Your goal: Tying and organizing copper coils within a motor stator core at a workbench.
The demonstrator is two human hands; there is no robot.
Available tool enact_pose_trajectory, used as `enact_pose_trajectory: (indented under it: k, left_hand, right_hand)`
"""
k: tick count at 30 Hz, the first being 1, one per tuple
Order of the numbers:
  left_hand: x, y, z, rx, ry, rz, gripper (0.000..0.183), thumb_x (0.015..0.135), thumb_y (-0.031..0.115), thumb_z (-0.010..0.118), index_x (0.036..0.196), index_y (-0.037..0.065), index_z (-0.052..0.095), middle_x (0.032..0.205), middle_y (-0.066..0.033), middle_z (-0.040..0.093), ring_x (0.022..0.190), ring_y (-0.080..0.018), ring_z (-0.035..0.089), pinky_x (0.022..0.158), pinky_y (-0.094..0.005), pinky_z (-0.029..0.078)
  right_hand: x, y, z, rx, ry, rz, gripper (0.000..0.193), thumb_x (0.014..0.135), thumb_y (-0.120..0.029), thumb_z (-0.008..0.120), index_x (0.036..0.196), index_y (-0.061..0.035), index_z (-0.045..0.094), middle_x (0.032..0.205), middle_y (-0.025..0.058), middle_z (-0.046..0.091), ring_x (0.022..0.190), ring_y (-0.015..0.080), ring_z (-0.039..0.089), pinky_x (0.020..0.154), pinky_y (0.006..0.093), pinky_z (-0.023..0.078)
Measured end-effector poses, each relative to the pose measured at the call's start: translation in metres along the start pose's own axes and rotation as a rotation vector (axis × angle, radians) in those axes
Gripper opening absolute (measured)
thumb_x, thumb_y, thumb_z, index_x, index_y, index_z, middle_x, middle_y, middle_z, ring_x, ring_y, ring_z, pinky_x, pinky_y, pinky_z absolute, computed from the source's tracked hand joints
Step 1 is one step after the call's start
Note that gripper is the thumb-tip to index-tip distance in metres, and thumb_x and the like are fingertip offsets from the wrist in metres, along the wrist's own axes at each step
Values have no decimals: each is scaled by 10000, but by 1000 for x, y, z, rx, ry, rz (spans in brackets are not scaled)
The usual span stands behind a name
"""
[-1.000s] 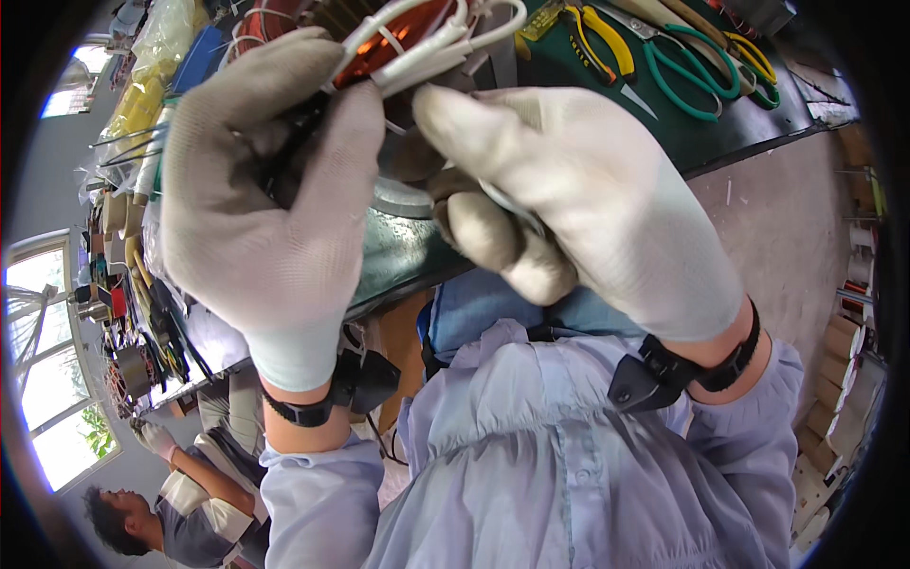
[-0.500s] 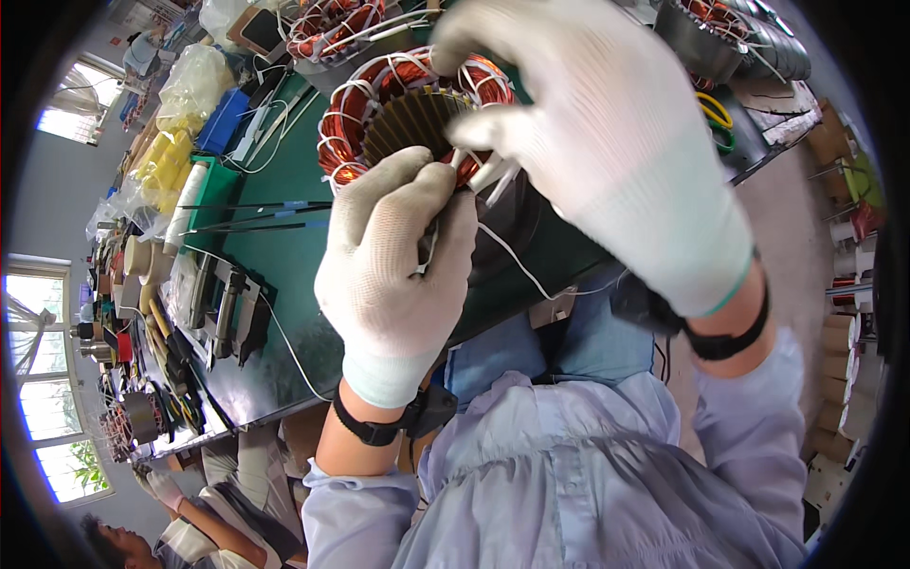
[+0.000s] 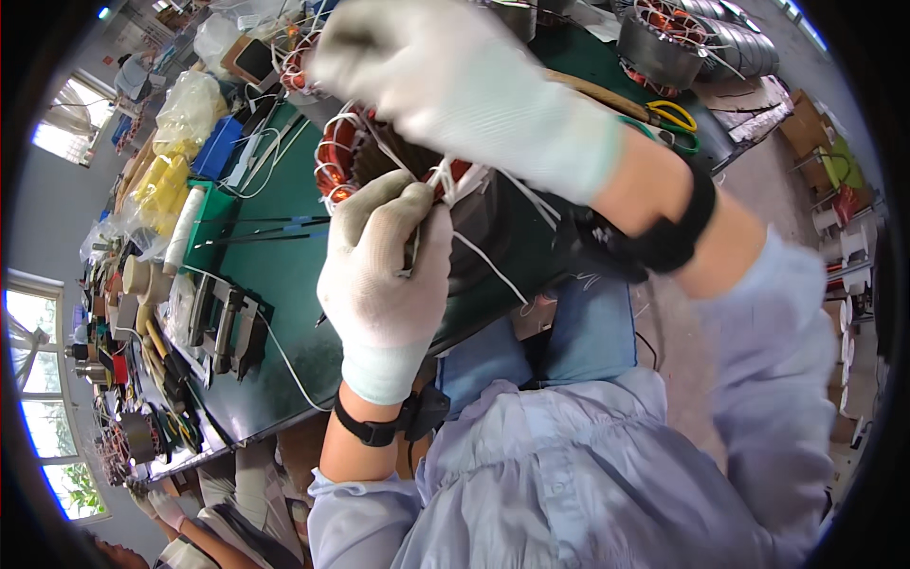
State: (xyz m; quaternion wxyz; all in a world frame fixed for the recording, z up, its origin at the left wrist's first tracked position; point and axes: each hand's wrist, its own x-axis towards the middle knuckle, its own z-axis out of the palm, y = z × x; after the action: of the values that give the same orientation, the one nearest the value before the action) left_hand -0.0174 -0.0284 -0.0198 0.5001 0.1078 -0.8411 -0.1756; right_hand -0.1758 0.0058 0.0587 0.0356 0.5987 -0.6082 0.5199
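Note:
A motor stator (image 3: pixel 334 171) with red-brown copper windings tied in white cord lies on the bench in front of me. My left hand (image 3: pixel 384 270), in a white knitted glove, pinches white lacing cord (image 3: pixel 458 180) at the near edge of the winding. Over the far side is my right hand (image 3: pixel 417 81), gloved too and smeared by motion. Its fingers look curled, and a straight strand of cord runs up to it from my left fingertips. Part of the winding is hidden behind both hands. A loose cord end (image 3: pixel 493 266) hangs toward the bench edge.
Thin black rods (image 3: pixel 265 230) and a green tray (image 3: pixel 210 223) lie to the left. Hand tools (image 3: pixel 161 360) crowd the left edge. Yellow-and-green scissors (image 3: pixel 673 121) and another stator (image 3: pixel 659 47) stand at the far right. A co-worker's gloved hand (image 3: pixel 171 509) shows lower left.
My right hand has swung up and to the left across the stator, away from my left fingertips. My left hand keeps its pinch at the winding's near edge.

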Motion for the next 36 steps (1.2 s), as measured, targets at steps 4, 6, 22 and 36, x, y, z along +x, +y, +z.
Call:
enact_pose_trajectory:
  k: [4,6,22,36]
  left_hand:
    - [-3,-2,-2,-20,6,-30,195,794,19,825,969,62,751,1064,-101,723,832,-217,723,702,-299,577]
    - [-1,5,2,-32,-9,-51,208,784,8,832,972,56,758,1071,-101,724,797,-174,711,676,-274,567]
    - [-3,-1,-5,31,-4,-13,207,778,9,836,959,51,745,1069,-105,727,747,-150,693,649,-262,558]
    - [0,0,-6,29,-37,-66,205,785,6,820,972,48,746,1064,-111,728,823,-203,718,716,-293,570]
  right_hand:
    - [-96,-33,-55,863,46,435,366,1054,-421,565,1173,-78,522,857,72,606,480,25,414,394,164,273]
    - [-124,-25,-81,839,159,550,351,1025,-418,617,1081,-73,587,835,58,606,515,29,439,430,161,304]
    - [-96,0,-81,636,52,340,215,960,-214,705,986,0,696,788,22,644,673,85,533,610,233,420]
    - [-121,4,-48,-225,-128,-160,209,822,-104,717,1023,-163,717,958,78,644,800,281,630,681,403,501]
